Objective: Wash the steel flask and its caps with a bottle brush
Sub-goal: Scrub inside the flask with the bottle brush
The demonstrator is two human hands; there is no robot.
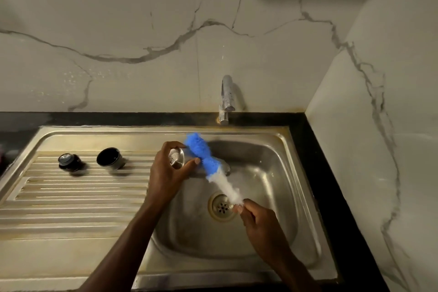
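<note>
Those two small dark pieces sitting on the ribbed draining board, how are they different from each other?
The small dark stopper cap on the left looks knobby, with a grey top; the dark cup-shaped cap to its right is wider and smoother, with a steel-coloured outside. The cup-shaped cap shows an open hollow with a dark inside, while the stopper cap shows no opening. Both stand apart on the steel draining board, untouched by either hand.
</note>
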